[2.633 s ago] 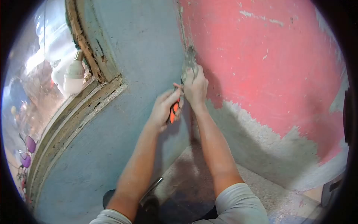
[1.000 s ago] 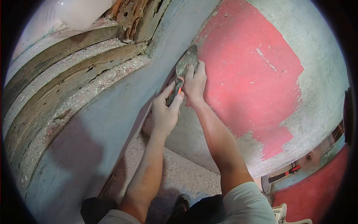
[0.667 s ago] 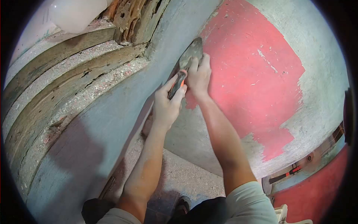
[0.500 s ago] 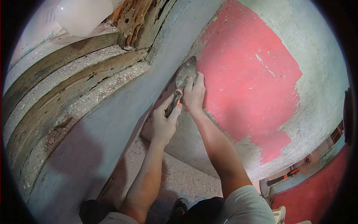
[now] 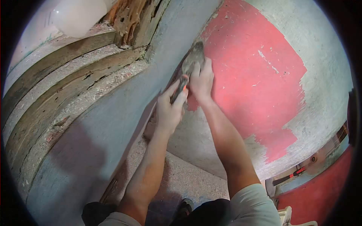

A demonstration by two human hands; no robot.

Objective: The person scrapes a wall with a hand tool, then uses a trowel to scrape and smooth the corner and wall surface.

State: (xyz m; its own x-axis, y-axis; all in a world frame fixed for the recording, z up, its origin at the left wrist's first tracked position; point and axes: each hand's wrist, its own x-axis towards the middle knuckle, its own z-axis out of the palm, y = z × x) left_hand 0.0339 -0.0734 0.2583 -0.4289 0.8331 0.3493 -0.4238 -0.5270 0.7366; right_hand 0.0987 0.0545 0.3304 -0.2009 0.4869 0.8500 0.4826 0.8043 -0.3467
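My left hand [image 5: 170, 109] is wrapped round the dark and orange handle of a trowel [image 5: 194, 58]. The trowel's grey pointed blade lies against the wall, near the corner where the pink paint [image 5: 252, 75] meets the blue-grey wall [image 5: 124, 109]. My right hand [image 5: 201, 79] presses on the blade with its fingertips, beside the pink patch. Bare grey plaster [image 5: 196, 143] shows below both hands. The blade's underside is hidden.
Worn ledges [image 5: 75, 66] curve along the left, with rough, split wood [image 5: 130, 22] above them. A white rounded object [image 5: 81, 17] sits at the top left. A red-and-black handled tool [image 5: 288, 177] lies at the lower right.
Both hands and the trowel have moved up along the corner and slightly right. The left hand still grips the handle, and the right fingers are still on the blade.
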